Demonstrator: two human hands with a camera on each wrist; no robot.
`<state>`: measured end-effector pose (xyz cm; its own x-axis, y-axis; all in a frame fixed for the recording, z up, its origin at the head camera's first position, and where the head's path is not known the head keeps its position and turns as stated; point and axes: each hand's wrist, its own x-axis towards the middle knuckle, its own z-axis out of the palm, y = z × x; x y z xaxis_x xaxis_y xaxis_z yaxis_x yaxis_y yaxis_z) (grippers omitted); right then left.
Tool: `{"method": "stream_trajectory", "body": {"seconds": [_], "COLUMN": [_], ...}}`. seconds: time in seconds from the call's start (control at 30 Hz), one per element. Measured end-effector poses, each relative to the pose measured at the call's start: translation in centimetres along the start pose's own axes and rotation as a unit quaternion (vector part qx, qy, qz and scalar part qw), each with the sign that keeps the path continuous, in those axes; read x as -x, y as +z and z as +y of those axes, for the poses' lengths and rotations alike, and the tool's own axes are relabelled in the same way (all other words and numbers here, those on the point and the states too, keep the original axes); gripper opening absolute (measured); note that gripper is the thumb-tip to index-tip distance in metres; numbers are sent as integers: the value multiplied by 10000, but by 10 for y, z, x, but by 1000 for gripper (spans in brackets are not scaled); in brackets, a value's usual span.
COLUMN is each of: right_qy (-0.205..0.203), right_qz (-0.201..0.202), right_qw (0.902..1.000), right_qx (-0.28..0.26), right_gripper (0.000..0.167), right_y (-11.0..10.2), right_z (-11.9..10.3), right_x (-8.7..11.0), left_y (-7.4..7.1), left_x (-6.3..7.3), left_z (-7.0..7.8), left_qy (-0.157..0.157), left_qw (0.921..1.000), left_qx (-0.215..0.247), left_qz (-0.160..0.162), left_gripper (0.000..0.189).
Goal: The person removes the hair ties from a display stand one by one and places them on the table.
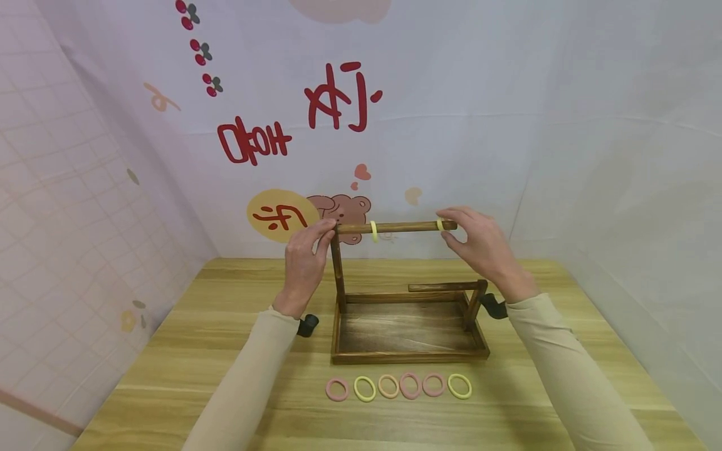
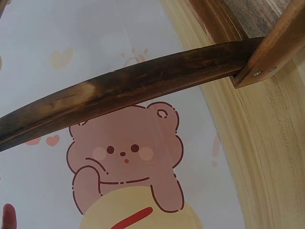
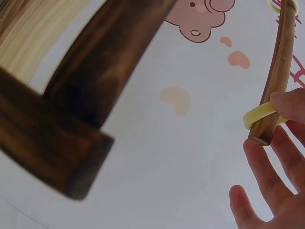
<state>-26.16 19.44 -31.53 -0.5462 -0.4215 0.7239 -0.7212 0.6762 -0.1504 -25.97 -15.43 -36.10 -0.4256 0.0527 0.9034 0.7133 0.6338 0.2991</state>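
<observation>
A dark wooden rack (image 1: 338,269) has a tray base and a long upper bar (image 1: 406,227) reaching right from its left post. My left hand (image 1: 304,257) holds the top corner where post and bar meet, thumb and fingers bent about it. In the left wrist view only one fingertip (image 2: 8,217) shows. At the bar's free end, my right hand (image 1: 476,241) pinches a yellow hair tie (image 3: 259,114) that encircles the wood. Another yellow hair tie (image 1: 374,231) hangs on the bar nearer the left post.
In front of the rack, several pink, yellow and orange hair ties (image 1: 410,386) lie in a row on the wooden table (image 1: 214,351). A shorter, lower bar (image 1: 442,287) extends left from the right post. Behind stands a printed white backdrop (image 1: 451,144).
</observation>
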Motion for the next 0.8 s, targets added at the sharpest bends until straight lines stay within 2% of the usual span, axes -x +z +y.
{"method": "stream_trajectory", "body": {"seconds": [0.37,0.8], "right_qy": [33,416], "right_qz": [56,-110], "right_qw": [10000,9990], "right_qx": [49,79], "right_gripper": [40,42], "right_y": [-4,-16], "right_z": [5,12], "right_x": [3,11], "left_y": [-1,0], "left_x": [0,-1], "left_z": [2,2], "left_qy": [-53,-17], "left_qw": [10000,10000], "left_qx": [-52,-19], "left_qz": [-51,48], "left_gripper": [22,23]}}
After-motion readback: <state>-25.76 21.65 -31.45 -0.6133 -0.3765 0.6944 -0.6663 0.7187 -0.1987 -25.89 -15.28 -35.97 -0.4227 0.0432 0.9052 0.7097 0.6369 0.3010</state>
